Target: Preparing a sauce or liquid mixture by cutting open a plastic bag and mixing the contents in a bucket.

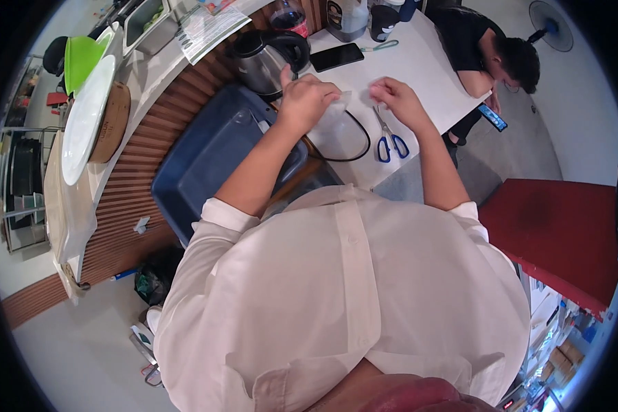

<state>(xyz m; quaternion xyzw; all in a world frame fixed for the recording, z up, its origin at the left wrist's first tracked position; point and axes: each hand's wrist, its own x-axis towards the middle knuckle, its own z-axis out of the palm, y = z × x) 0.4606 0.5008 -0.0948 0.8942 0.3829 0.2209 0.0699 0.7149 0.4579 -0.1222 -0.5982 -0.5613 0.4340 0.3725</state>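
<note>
My left hand (pixel 307 99) is above the white table (pixel 419 65), thumb raised and fingers bent round a thin, see-through piece of plastic (pixel 339 108), perhaps a small bag. A short gap to its right is my right hand (pixel 397 100), fingertips pinched together; whatever they hold, if anything, is too small to make out. Just below the right hand lies a pair of scissors (pixel 392 142) with blue handles, its blades pointing away from me. A black cord (pixel 366 132) loops across the tabletop between my hands. Beside the left hand stands a steel electric kettle (pixel 257 67) with a black handle.
A blue plastic tub (pixel 198 154) sits left of my left forearm. Beyond my hands lie a black phone (pixel 337 58), a dark bottle (pixel 288 18) and a lidded cup (pixel 384 22). At the right, another person (pixel 472 51) leans on the table with a phone. A red panel (pixel 553 237) stands near right.
</note>
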